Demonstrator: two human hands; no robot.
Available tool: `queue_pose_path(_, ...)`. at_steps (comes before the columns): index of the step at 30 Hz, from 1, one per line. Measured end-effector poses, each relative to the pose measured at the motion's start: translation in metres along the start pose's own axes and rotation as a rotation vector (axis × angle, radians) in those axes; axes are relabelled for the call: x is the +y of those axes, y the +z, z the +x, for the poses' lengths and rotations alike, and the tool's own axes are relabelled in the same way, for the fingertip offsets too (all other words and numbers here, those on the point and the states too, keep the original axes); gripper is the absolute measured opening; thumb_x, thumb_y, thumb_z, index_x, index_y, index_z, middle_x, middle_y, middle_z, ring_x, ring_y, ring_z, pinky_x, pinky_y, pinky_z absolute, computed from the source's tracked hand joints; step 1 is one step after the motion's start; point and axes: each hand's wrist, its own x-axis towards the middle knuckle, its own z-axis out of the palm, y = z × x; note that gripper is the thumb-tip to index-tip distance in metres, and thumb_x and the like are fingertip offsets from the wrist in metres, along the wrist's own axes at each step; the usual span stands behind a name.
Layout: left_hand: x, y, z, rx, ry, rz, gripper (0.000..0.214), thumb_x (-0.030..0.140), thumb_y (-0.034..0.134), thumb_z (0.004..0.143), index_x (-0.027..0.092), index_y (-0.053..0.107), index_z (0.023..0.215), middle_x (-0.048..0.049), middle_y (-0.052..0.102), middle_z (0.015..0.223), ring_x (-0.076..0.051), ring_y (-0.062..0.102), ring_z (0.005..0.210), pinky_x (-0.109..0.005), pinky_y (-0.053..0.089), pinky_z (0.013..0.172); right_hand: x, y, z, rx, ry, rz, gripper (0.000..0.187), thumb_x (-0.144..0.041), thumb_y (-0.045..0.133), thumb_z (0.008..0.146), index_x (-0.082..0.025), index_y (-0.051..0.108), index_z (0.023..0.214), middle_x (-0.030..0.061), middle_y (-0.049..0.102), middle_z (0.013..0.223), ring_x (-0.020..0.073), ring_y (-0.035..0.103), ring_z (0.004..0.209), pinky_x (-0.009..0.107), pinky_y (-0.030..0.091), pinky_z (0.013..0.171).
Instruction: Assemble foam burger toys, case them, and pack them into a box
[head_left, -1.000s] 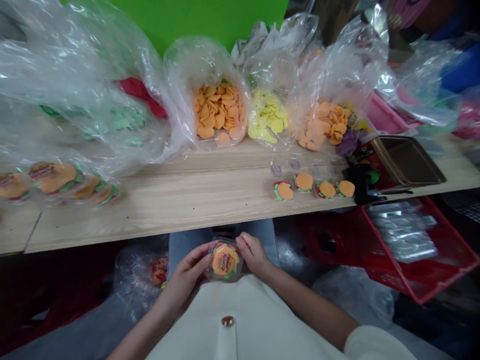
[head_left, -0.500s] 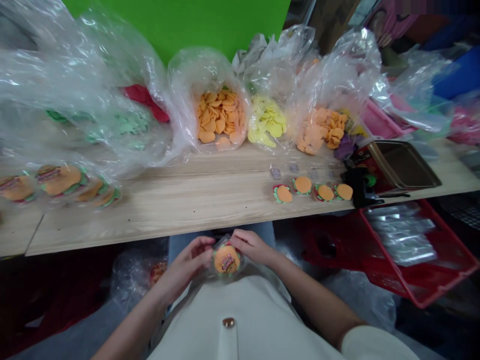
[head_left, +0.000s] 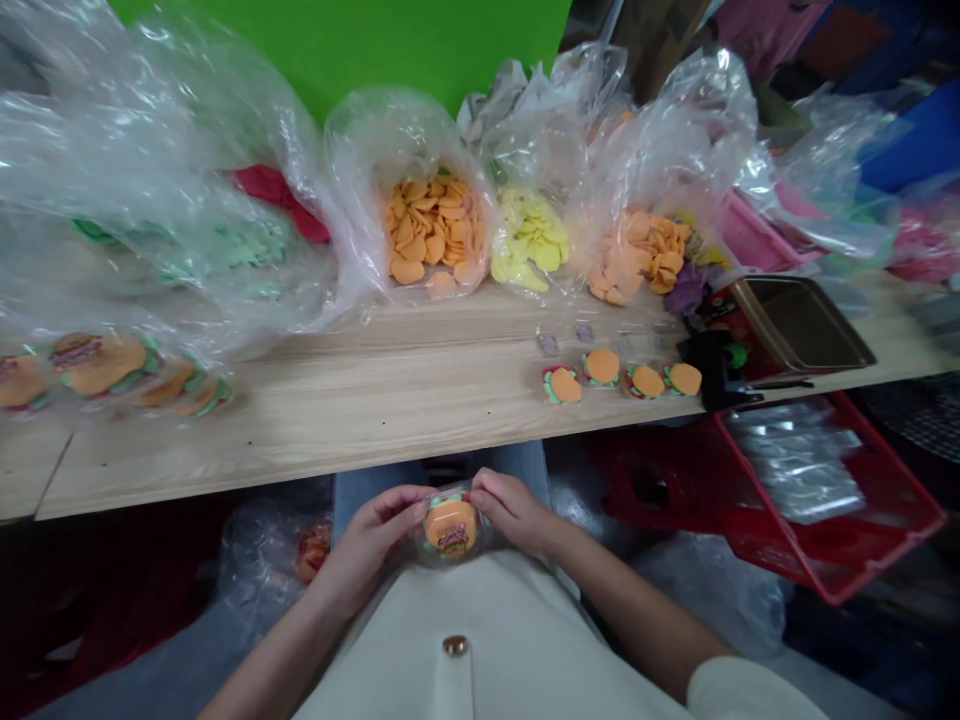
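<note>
Between my two hands, in front of my body and below the table edge, is a clear plastic package with a toy hamburger (head_left: pixel 451 527) inside. Its orange bun carries a printed label, and green and red edges show around it. My left hand (head_left: pixel 390 520) pinches the package's left edge between thumb and fingers. On the upper right edge, my right hand (head_left: pixel 510 508) grips with thumb and curled fingers. Several open burgers in clear shells (head_left: pixel 601 367) lie on the table ahead to the right. More packed burgers (head_left: pixel 105 362) with labels lie at the left.
Clear bags of orange pieces (head_left: pixel 435 230), yellow pieces (head_left: pixel 531 240) and green pieces (head_left: pixel 247 245) line the back of the wooden table (head_left: pixel 360 400). A brown tray (head_left: pixel 806 325) and a black tool (head_left: pixel 712 370) are at the right. Below stands a red crate (head_left: pixel 885 545) holding clear packaging.
My left fingers have closed onto the package's left edge. My right hand has shifted slightly to the right along its edge, and the package sits flatter.
</note>
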Motion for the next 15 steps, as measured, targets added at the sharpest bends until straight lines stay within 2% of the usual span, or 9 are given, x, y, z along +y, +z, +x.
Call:
queue_pose_path(3,-0.002,0.004,-0.006,0.029,0.026,0.04,0.026,0.035,0.068,0.07,0.019,0.07,0.09,-0.0087,0.07,0.093,-0.019,0.062,0.077,-0.03,0.047,0.073,-0.001,0.005,-0.006,0.038,-0.013,-0.023,0.027,-0.038,0.035,0.091,-0.019,0.043,0.074,-0.0019,0.047,0.069,0.0106,0.042,0.064,0.023,0.032,0.06)
queue_pose_path(8,0.004,0.007,-0.012,0.068,0.17,0.311,0.024,0.036,0.067,0.07,0.02,0.072,0.088,-0.0069,0.069,0.094,-0.021,0.06,0.088,-0.029,0.044,0.08,-0.001,0.001,-0.006,-0.007,0.009,-0.009,0.024,-0.037,0.036,0.09,-0.019,0.043,0.075,-0.0017,0.047,0.07,0.0109,0.043,0.065,0.022,0.033,0.059)
queue_pose_path(11,0.006,0.007,-0.014,0.075,0.162,0.293,0.023,0.036,0.066,0.07,0.02,0.071,0.085,-0.006,0.07,0.088,-0.02,0.06,0.08,-0.03,0.045,0.075,-0.005,-0.002,-0.006,-0.032,-0.014,-0.077,0.024,-0.034,0.035,0.09,-0.019,0.043,0.073,-0.0013,0.048,0.07,0.011,0.044,0.065,0.023,0.033,0.059)
queue_pose_path(15,0.007,0.003,-0.012,0.019,0.205,0.397,0.023,0.036,0.063,0.073,0.019,0.071,0.086,-0.0064,0.068,0.089,-0.021,0.059,0.084,-0.03,0.044,0.077,-0.012,0.0,-0.007,-0.035,-0.051,-0.166,0.025,-0.032,0.034,0.09,-0.019,0.041,0.07,-0.001,0.048,0.067,0.011,0.042,0.062,0.023,0.031,0.058)
